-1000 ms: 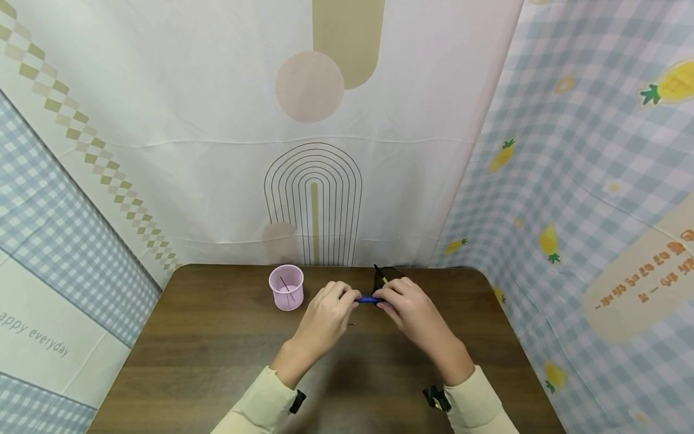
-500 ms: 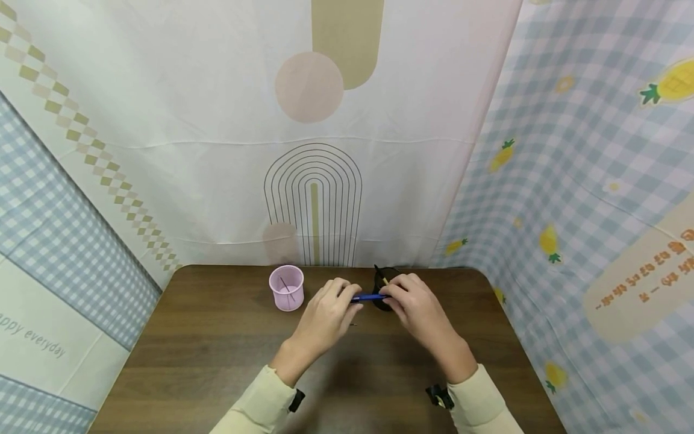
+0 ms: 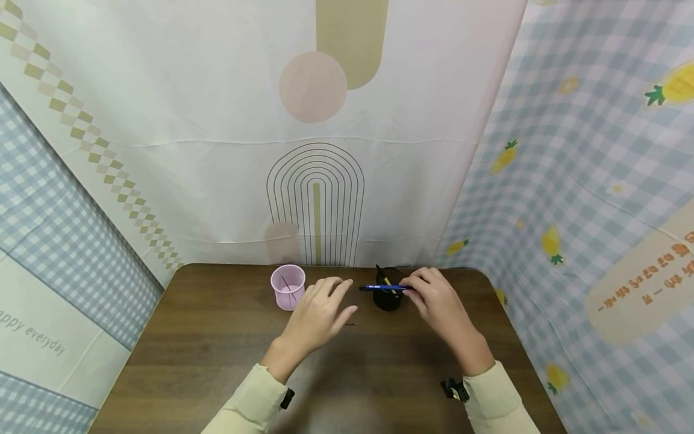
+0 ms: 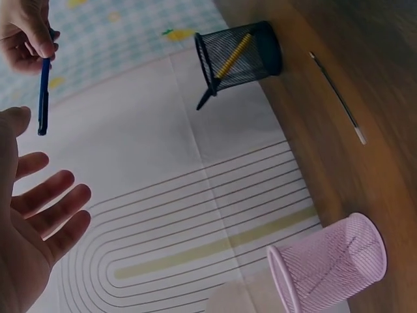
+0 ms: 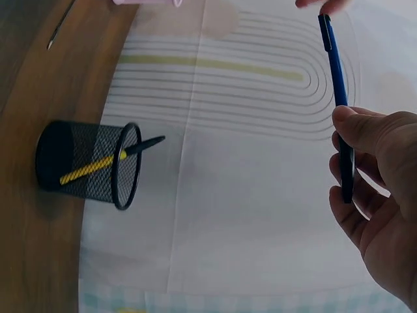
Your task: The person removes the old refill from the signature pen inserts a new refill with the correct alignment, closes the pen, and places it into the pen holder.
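A blue ballpoint pen (image 3: 384,288) is pinched near one end by my right hand (image 3: 441,304). Its other end points left, toward my left hand (image 3: 314,313), which holds nothing, fingers and thumb spread apart. In the right wrist view the pen (image 5: 337,78) shows a clip at its far end. Behind it stands a black mesh pen holder (image 3: 386,302) with a yellow-and-black pen (image 5: 98,166) leaning inside. A thin pen refill (image 4: 337,98) lies on the table; my left hand hides most of it in the head view.
A pink mesh pen holder (image 3: 287,300) stands at the back left, with a thin dark stick inside. The brown wooden table (image 3: 190,361) meets a patterned curtain (image 3: 228,181) behind and a checked one (image 3: 542,289) on the right.
My left hand has let go of the blue pen and moved slightly left and down. My right hand has drawn the pen to the right, in front of the black holder.
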Motion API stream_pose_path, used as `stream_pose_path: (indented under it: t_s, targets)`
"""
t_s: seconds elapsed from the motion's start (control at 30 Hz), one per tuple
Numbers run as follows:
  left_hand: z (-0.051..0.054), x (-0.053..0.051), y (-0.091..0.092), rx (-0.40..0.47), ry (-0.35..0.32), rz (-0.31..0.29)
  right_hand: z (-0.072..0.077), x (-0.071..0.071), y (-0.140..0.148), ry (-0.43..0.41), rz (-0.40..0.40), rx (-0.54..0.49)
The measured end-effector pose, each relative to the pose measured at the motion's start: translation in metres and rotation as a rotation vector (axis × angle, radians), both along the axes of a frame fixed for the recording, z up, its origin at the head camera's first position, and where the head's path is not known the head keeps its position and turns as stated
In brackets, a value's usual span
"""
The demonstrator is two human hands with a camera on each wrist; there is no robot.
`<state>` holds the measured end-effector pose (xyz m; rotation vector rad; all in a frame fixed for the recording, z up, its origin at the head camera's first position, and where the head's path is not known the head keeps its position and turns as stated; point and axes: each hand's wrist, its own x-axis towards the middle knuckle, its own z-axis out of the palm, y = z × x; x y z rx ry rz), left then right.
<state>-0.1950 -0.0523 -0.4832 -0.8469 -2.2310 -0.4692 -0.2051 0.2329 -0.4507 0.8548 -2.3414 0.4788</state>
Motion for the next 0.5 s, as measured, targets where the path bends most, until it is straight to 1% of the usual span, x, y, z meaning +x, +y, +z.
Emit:
stream_pose_path:
  t_s: [0.27, 0.5]
  targets:
    - [-0.009, -0.001, -0.006, -0.071, -0.043, 0.022, -0.006, -0.015, 0.013, 0.000, -0.032, 0.015]
    - [-0.017, 0.000, -0.011, -0.126, -0.046, 0.017, -0.012, -0.030, 0.023, 0.009, -0.056, 0.033]
